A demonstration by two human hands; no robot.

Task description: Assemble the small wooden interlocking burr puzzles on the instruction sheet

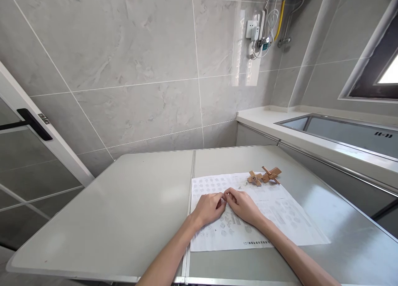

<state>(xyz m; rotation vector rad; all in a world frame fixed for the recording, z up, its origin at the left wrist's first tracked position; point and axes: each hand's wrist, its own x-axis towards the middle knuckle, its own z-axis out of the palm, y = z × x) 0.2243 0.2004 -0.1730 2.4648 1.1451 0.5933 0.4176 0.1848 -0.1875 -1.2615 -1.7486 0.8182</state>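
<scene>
My left hand (209, 208) and my right hand (245, 205) rest together on a white printed sheet (280, 219) lying on the grey table (124, 211). Their fingertips meet at the middle, curled into a pinch. Whatever sits between the fingers is hidden or too small to name. A wooden interlocking puzzle (265, 176), made of crossed tan pieces, lies at the sheet's far edge, a hand's length beyond my right hand. Neither hand touches it.
A seam (192, 169) splits the table into two leaves. A white counter with a steel sink (342, 130) runs along the right. Tiled wall behind carries pipes and a socket (258, 33). A door with a black handle (34, 124) stands at left.
</scene>
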